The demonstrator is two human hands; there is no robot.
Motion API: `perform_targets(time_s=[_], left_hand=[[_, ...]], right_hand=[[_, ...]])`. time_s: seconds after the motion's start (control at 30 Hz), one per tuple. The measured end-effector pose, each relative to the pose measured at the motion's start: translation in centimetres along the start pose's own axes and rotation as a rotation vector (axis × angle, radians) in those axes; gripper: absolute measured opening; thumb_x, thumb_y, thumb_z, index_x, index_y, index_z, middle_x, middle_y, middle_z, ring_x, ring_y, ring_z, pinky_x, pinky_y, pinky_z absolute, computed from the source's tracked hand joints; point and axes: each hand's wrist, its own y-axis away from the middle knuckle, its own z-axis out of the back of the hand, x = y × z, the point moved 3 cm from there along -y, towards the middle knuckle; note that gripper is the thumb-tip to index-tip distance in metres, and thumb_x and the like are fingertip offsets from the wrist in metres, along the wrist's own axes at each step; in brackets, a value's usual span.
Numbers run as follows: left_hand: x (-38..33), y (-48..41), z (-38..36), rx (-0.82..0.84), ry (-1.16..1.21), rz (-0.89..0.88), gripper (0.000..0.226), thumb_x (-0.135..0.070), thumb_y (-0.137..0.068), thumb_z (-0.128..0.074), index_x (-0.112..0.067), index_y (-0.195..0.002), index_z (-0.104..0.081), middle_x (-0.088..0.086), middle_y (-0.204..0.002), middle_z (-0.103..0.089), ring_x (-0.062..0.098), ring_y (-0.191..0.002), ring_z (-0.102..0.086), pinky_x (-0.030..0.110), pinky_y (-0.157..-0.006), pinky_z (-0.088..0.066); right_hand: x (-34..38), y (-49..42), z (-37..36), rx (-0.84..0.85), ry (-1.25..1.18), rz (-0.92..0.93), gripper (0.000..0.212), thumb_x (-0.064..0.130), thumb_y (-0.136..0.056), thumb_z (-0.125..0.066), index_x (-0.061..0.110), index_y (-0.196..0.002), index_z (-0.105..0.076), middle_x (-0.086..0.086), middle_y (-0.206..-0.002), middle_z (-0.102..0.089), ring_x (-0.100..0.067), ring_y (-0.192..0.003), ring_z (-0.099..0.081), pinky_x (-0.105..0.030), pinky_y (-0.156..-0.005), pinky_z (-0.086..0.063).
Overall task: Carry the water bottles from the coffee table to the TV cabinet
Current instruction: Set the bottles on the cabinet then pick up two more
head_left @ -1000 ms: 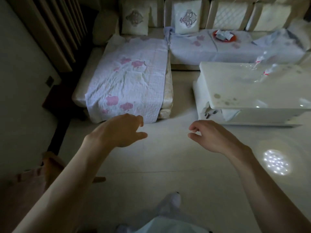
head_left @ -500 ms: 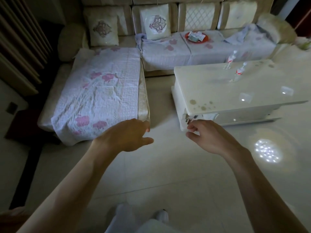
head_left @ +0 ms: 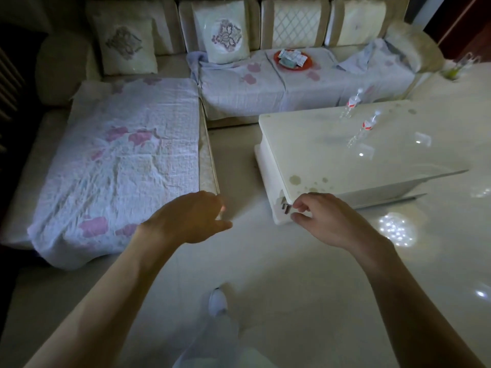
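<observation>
Two clear water bottles with red labels stand on the glossy white coffee table [head_left: 313, 144] at the right: the farther bottle [head_left: 352, 103] near the table's back edge, the nearer bottle [head_left: 365, 128] a little in front of it. Both of my hands are held out over the floor, well short of the bottles. My left hand [head_left: 186, 217] is empty with loosely curled, parted fingers, beside the sofa's chaise corner. My right hand [head_left: 326, 217] is empty too, fingers apart, just in front of the table's near left corner. The TV cabinet is out of view.
An L-shaped sofa [head_left: 127, 160] with a floral cover fills the left and back. An orange plate of packets [head_left: 292, 59] lies on its seat. A gap of tiled floor [head_left: 233, 160] runs between chaise and table. My white shoe [head_left: 218, 301] shows below.
The view has swung right and moved closer to the coffee table, so the table and bottles are larger and more central. Both hands stay outstretched and empty.
</observation>
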Motion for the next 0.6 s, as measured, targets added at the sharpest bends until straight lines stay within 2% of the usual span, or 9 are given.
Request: perform_targets(time_s=[0.17,0.33,0.6], left_hand=[[3.8,-6.3,5.3,-0.014,0.000,-0.046,0.045,-0.048,-0.092,-0.051,-0.020,-0.128,-0.050,0.002,-0.123,-0.060,0.020,-0.109,-0.057,0.028,-0.086,-0.042],[6.1,-11.2,9.3,-0.074,-0.007,-0.097,0.045,-0.051,-0.091,-0.050,-0.021,-0.125,-0.051,0.004,-0.118,-0.063,0.023,-0.105,-0.060,0.037,-0.091,-0.048],[7.5,-17.8,12.2,-0.043,-0.008,-0.106,0.044,-0.052,-0.091,-0.049,-0.022,-0.124,-0.050,0.001,-0.113,-0.063,0.021,-0.101,-0.060,0.036,-0.088,-0.049]], right_hand=[[1.3,-7.0,2.4,-0.001,-0.002,-0.035,0.030,0.039,-0.092,-0.055,0.020,-0.114,-0.063,0.004,-0.115,-0.068,-0.016,-0.111,-0.061,-0.032,-0.090,-0.047],[1.5,-11.8,4.2,0.011,0.011,-0.061,0.029,0.038,-0.092,-0.055,0.019,-0.112,-0.063,0.004,-0.111,-0.067,-0.017,-0.106,-0.061,-0.031,-0.086,-0.046],[-0.3,-18.7,6.6,0.004,-0.009,-0.058,0.029,0.039,-0.093,-0.053,0.018,-0.112,-0.062,0.004,-0.113,-0.067,-0.015,-0.100,-0.064,-0.031,-0.084,-0.048]])
